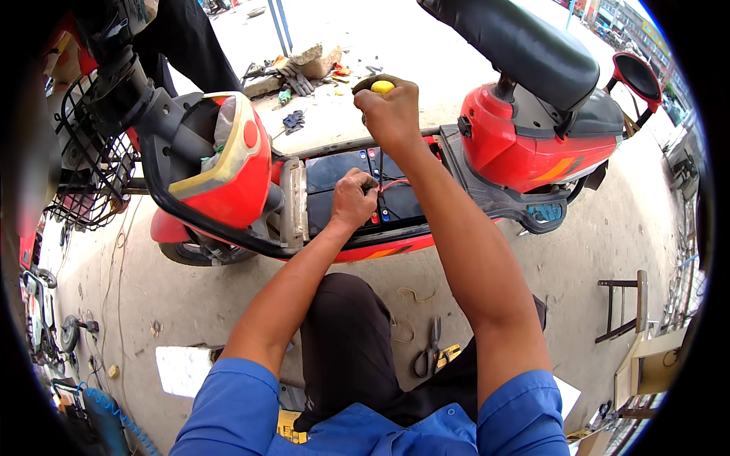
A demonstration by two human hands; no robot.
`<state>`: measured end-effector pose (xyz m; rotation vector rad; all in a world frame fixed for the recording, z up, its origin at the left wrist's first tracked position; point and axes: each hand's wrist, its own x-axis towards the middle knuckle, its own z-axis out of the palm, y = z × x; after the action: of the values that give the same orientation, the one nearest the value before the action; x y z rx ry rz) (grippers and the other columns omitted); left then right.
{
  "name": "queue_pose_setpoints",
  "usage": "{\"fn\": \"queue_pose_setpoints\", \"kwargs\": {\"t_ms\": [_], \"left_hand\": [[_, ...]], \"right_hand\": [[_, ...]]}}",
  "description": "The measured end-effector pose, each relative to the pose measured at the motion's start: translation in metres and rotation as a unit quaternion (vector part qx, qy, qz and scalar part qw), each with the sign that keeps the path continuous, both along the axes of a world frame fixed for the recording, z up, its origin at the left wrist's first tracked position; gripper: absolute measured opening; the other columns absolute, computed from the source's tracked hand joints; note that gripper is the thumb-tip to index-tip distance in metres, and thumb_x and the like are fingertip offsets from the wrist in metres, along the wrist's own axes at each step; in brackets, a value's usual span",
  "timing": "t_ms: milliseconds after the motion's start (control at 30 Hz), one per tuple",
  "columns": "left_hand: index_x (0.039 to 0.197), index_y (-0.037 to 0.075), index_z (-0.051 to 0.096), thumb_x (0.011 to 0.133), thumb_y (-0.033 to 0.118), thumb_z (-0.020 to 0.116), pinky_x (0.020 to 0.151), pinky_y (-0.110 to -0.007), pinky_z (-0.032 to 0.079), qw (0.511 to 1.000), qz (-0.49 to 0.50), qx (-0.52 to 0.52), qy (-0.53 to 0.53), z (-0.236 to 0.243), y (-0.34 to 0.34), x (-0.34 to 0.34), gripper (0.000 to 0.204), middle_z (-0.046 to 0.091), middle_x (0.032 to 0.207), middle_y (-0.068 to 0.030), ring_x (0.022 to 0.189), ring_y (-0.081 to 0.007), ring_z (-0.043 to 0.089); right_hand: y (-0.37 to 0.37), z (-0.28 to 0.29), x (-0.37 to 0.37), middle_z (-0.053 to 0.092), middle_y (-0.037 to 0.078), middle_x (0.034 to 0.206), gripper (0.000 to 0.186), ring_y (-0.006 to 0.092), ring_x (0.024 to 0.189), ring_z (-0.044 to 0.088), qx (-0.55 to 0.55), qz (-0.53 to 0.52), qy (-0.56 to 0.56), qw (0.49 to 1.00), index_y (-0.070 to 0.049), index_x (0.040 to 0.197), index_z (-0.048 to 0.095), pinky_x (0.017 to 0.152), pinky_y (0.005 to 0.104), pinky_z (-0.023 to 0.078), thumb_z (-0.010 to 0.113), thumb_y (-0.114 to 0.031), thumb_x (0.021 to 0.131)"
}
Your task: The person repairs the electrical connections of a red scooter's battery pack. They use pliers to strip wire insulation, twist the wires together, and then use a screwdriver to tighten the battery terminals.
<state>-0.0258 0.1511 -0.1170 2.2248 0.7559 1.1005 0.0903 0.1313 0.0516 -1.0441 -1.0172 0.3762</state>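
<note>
My right hand (391, 118) is closed around a screwdriver (382, 87); the yellow end of its handle shows above the fist. The dark shaft points down to the batteries (328, 172), black blocks in the open floor bay of a red electric scooter (255, 178). Low over the batteries, my left hand (353, 201) has its fingers pinched together near the screwdriver's tip. A red wire (395, 183) runs beside those fingertips; whether they grip it is hidden. Red and blue terminals (385, 215) line the batteries' edges.
Scissors (430, 349) lie on the ground by my knee. The scooter's black seat (525, 57) is tipped up at right. A person in dark trousers (194, 45) stands at upper left. Stones (315, 64) and gloves (293, 121) lie beyond the scooter, a wooden stool frame (627, 308) at right.
</note>
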Motion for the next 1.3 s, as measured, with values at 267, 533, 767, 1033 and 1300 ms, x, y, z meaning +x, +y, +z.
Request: {"fn": "queue_pose_setpoints", "kwargs": {"t_ms": [267,533,767,1033,1300], "left_hand": [[0.082,-0.002,0.072,0.079,-0.004,0.068,0.064,-0.033,0.051,0.999,-0.001,-0.028,-0.018,-0.001,-0.001,-0.001,0.006,0.064,0.081,-0.0114,0.068,-0.0226,0.065],[0.090,-0.003,0.072,0.083,-0.006,0.066,0.069,-0.031,0.053,0.997,0.011,-0.060,-0.045,-0.005,0.003,-0.001,0.010,0.066,0.086,-0.0102,0.074,-0.0181,0.067],[0.085,-0.003,0.072,0.082,-0.005,0.065,0.071,-0.034,0.054,0.992,0.032,-0.088,-0.079,-0.003,0.002,-0.001,0.008,0.066,0.087,-0.0142,0.076,-0.0262,0.068],[0.092,-0.004,0.073,0.084,-0.003,0.067,0.072,-0.029,0.054,0.994,0.030,-0.094,-0.053,-0.005,0.003,-0.002,0.010,0.070,0.093,-0.0098,0.078,-0.0151,0.069],[0.108,-0.002,0.069,0.099,0.018,0.058,0.072,-0.026,0.047,0.945,-0.061,-0.284,-0.148,0.033,0.023,-0.018,0.025,0.070,0.095,-0.0047,0.079,-0.0111,0.061]], "right_hand": [[-0.002,-0.001,-0.006,0.057,0.005,0.060,0.013,0.0122,0.054,0.048,0.004,-0.083,-0.051,0.995,0.007,0.068,0.061,0.053,0.0306,0.044,0.062,-0.005,0.074],[0.004,-0.004,-0.008,0.058,0.006,0.061,0.014,0.0149,0.055,0.051,0.031,-0.124,-0.047,0.991,0.007,0.070,0.062,0.056,0.0319,0.046,0.062,-0.006,0.075],[0.000,-0.002,-0.008,0.061,0.020,0.058,0.017,0.0302,0.051,0.059,0.025,-0.104,-0.038,0.994,0.009,0.072,0.064,0.060,0.0406,0.051,0.062,-0.008,0.073],[0.002,-0.002,-0.010,0.062,0.017,0.059,0.017,0.0262,0.054,0.060,0.005,-0.140,-0.036,0.989,0.008,0.072,0.064,0.062,0.0392,0.051,0.063,-0.009,0.073],[-0.003,0.003,-0.001,0.068,0.016,0.068,0.026,0.0241,0.063,0.066,-0.089,-0.020,-0.071,0.993,0.004,0.081,0.068,0.065,0.0385,0.052,0.074,-0.021,0.080]]}}
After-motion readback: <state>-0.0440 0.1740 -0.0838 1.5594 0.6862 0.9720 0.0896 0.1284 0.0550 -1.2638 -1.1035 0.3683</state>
